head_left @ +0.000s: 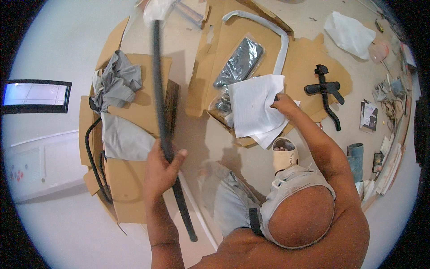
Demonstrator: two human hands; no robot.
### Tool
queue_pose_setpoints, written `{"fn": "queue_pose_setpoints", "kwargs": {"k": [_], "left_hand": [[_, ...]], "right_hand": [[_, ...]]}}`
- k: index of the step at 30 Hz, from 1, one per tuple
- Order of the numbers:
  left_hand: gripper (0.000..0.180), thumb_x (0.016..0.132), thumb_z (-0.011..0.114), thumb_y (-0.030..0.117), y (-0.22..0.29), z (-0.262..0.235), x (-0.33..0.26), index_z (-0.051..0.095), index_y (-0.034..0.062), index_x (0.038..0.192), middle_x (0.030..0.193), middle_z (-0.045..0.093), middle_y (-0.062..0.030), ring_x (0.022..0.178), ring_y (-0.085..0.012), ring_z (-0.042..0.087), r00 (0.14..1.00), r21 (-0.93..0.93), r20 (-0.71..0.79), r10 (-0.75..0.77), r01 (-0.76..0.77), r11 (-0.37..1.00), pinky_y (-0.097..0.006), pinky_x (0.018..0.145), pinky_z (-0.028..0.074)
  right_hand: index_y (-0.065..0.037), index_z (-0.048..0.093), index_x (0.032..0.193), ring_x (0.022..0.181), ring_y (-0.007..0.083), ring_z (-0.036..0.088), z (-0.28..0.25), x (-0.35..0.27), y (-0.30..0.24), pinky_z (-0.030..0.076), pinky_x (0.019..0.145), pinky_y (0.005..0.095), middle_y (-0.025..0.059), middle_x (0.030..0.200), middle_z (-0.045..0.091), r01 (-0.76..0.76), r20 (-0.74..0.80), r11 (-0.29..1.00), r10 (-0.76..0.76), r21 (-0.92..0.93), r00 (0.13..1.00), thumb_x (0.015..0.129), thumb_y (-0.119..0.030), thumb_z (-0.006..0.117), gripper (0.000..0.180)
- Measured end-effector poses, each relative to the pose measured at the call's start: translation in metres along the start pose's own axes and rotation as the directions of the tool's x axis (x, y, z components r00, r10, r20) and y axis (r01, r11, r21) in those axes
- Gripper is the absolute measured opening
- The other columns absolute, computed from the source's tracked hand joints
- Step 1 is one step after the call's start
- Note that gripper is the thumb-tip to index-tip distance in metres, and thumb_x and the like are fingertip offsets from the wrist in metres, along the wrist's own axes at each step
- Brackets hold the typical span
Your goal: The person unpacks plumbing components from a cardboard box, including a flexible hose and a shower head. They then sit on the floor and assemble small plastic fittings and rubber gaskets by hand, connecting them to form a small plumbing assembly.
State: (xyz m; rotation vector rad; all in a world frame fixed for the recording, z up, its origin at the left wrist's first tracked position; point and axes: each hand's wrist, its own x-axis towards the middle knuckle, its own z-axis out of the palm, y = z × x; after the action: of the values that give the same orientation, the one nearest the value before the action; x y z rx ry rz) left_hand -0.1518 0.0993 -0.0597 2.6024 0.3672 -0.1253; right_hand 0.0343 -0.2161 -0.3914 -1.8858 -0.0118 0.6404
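My left hand (165,169) is wrapped around a long black pipe (158,80), which stands tilted from the top of the view down past my forearm. At the middle right, my right hand (283,105) has its fingers closed on the edge of a white foam sheet (255,101). Beneath that sheet lies flattened cardboard (201,85). A black part in clear plastic wrap (242,58) rests just beyond the sheet. Also on the cardboard is a bent pipe wrapped in white foam (283,49). A black mixer tap (326,87) lies to the right of my right hand.
An opened cardboard box (130,188) stands at the left, holding crumpled grey cloth (121,78) and a black hose (92,157). My sandalled foot (285,157) is near the foam sheet. Offcuts and a blue-grey pipe piece (355,159) line the right side; white wrapping (349,33) lies far right.
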Motion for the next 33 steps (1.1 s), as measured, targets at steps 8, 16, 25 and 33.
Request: {"fn": "queue_pose_setpoints", "kwargs": {"k": [8,16,25,33], "left_hand": [[0.033,0.085,0.072,0.027,-0.032,0.065,0.026,0.059,-0.0009,0.098,0.08,0.062,-0.0073,0.075,-0.0158,0.057,0.966,-0.153,0.195,-0.168,0.199,0.968,-0.032,0.07,0.047],[0.032,0.083,0.075,0.026,-0.044,0.079,0.012,0.06,-0.0009,0.092,0.075,0.06,-0.0032,0.07,-0.014,0.056,0.938,-0.187,0.214,-0.273,0.313,0.931,-0.031,0.066,0.047],[0.024,0.081,0.076,0.02,-0.065,0.087,-0.019,0.059,0.0028,0.082,0.076,0.063,-0.0029,0.066,-0.0127,0.058,0.929,-0.368,0.184,-0.322,0.369,0.854,-0.029,0.061,0.047],[0.03,0.087,0.072,0.026,-0.068,0.089,-0.032,0.068,-0.0002,0.1,0.085,0.069,-0.0063,0.069,-0.0125,0.06,0.928,-0.492,0.284,-0.24,0.356,0.795,-0.029,0.061,0.049]], "right_hand": [[0.002,0.061,0.119,0.093,0.0201,0.067,-0.003,-0.038,-0.016,0.054,0.084,0.0334,0.0109,0.106,0.069,-0.212,0.374,0.849,0.018,0.484,0.927,0.08,-0.003,0.065,0.039],[0.003,0.067,0.108,0.083,0.0182,0.066,0.026,-0.102,-0.062,0.053,0.076,0.0321,0.0103,0.1,0.07,-0.024,0.495,0.894,-0.226,0.448,0.839,0.081,-0.015,0.065,0.032],[0.002,0.065,0.113,0.089,0.0177,0.065,0.018,-0.096,-0.047,0.053,0.077,0.032,0.0114,0.108,0.068,0.032,0.417,0.872,-0.266,0.489,0.869,0.08,-0.017,0.072,0.039],[-0.001,0.055,0.128,0.095,0.0205,0.066,-0.047,-0.08,-0.045,0.056,0.084,0.0376,0.0125,0.113,0.066,-0.127,0.249,0.6,-0.123,0.79,0.961,0.085,-0.013,0.068,0.047]]}}
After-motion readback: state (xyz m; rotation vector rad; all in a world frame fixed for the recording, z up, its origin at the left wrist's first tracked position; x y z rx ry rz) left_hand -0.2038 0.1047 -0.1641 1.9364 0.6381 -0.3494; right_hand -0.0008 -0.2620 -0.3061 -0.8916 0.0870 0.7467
